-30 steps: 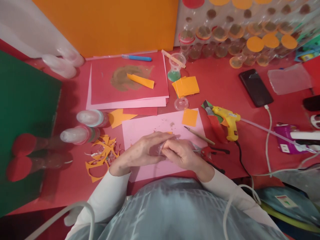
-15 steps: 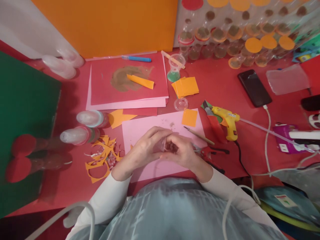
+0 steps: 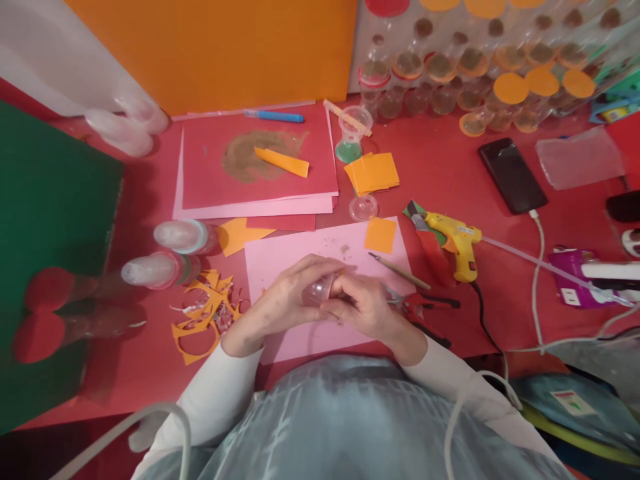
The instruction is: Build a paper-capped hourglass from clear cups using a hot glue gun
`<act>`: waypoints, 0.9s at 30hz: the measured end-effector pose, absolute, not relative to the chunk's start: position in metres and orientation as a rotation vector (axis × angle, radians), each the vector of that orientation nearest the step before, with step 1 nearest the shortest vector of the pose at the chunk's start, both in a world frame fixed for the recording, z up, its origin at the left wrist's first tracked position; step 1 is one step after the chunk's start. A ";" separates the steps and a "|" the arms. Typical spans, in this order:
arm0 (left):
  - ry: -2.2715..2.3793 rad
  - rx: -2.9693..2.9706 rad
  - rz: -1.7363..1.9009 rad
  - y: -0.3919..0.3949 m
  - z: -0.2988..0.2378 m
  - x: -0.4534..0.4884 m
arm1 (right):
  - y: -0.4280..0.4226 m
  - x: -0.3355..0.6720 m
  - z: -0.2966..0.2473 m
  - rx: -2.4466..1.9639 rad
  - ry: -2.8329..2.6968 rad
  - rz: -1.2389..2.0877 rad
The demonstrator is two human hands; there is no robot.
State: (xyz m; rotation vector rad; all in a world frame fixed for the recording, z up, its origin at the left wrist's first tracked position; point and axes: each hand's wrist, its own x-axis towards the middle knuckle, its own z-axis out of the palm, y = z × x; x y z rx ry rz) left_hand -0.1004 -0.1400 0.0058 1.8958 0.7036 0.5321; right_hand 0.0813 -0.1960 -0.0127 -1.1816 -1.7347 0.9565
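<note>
Both my hands meet over a pink paper sheet [image 3: 300, 250] near the table's front edge. My left hand [image 3: 280, 300] and my right hand [image 3: 365, 303] are closed together around a small clear plastic cup [image 3: 317, 291], which lies tilted between the fingers. An orange paper square [image 3: 380, 235] lies on the sheet's far right corner. Red-handled scissors [image 3: 420, 305] rest just right of my right hand, partly hidden by it. A thin wooden stick [image 3: 400, 270] lies beside them.
A yellow glue gun [image 3: 457, 243] lies to the right with its cord. Behind are stacked red and pink sheets [image 3: 255, 193], orange squares [image 3: 373, 173], a clear lid [image 3: 363, 208], a phone [image 3: 513, 175] and many clear cups [image 3: 475, 67]. Orange paper scraps [image 3: 200, 313] and bottles [image 3: 160, 270] sit left.
My fingers have shifted on the clear cup, turning it so its rounded side now shows between the hands. Both hands stay in the same place.
</note>
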 end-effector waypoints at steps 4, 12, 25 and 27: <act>0.704 1.886 0.528 -0.139 0.008 -0.101 | -0.195 0.080 -0.009 -1.141 -1.765 0.937; 0.678 1.921 0.523 -0.140 0.011 -0.100 | -0.194 0.083 0.000 -1.084 -1.794 0.999; 0.631 1.904 0.530 -0.138 0.008 -0.103 | -0.193 0.082 0.000 -1.010 -1.677 1.032; 0.685 1.910 0.533 -0.139 0.009 -0.103 | -0.192 0.082 -0.001 -0.998 -1.663 1.012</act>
